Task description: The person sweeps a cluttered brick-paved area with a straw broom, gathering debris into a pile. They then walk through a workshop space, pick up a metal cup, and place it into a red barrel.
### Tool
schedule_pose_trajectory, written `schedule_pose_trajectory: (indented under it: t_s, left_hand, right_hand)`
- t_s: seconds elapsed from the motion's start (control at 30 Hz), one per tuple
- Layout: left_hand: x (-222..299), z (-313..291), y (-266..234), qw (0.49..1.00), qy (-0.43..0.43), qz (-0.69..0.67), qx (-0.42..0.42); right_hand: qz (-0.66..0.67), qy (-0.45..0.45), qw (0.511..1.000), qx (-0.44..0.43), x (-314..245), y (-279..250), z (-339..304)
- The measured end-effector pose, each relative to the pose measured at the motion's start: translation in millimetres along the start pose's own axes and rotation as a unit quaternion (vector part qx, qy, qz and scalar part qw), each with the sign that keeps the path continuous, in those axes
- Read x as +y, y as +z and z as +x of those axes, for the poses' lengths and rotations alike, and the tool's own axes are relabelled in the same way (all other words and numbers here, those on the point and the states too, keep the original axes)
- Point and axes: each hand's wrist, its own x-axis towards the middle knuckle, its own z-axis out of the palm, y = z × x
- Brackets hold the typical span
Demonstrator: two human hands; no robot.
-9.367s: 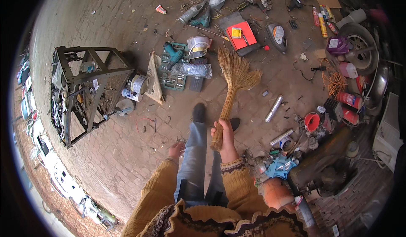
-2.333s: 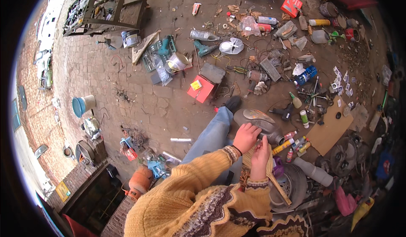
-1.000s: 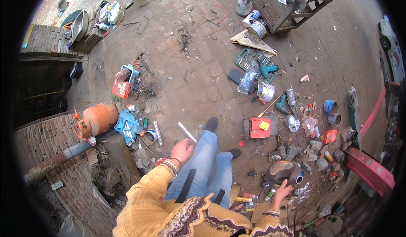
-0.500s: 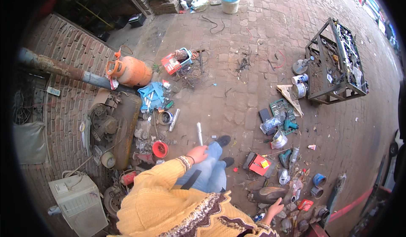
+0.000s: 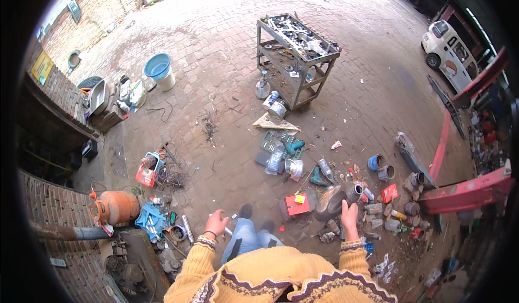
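Observation:
At the right, my right hand [image 5: 349, 219] grips the edge of a dark, rounded metal exhaust part [image 5: 328, 203], which has a pipe neck at its far end. The part is tilted, raised over scattered pieces; my fingers beneath it are hidden. My left hand [image 5: 216, 223] hovers beside my knee with its fingers a little apart. Behind it shows the end of a silver tube [image 5: 228, 231], which seems to lie on the ground; whether I touch it I cannot make out. A red box [image 5: 297, 205] stands between my feet and the exhaust part.
A green drill [image 5: 294, 148] and its tool case lie ahead, below a metal cart [image 5: 297, 60] full of parts. Blue cups [image 5: 375, 162] and loose pieces cover the right. An orange gas cylinder [image 5: 116, 207] stands left; a red beam [image 5: 465, 195] juts in at right.
My view has swung to the right. My right hand, before beside the exhaust part on the ground, now has hold of it and has lifted it. My left hand shifts slightly over the silver tube.

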Motion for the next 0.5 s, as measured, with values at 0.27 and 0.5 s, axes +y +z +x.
schedule_pose_trajectory:
  t_s: [0.27, 0.5]
  left_hand:
    - [29, 42, -6, 0.995, 0.073, 0.056, -0.042]
    - [57, 134, -34, 0.986, 0.101, 0.112, -0.078]
  right_hand:
    - [-0.016, 0.112, 0.991, 0.07, 64, -50, -21]
    - [-0.032, 0.234, 0.96, 0.151, 102, -49, -40]
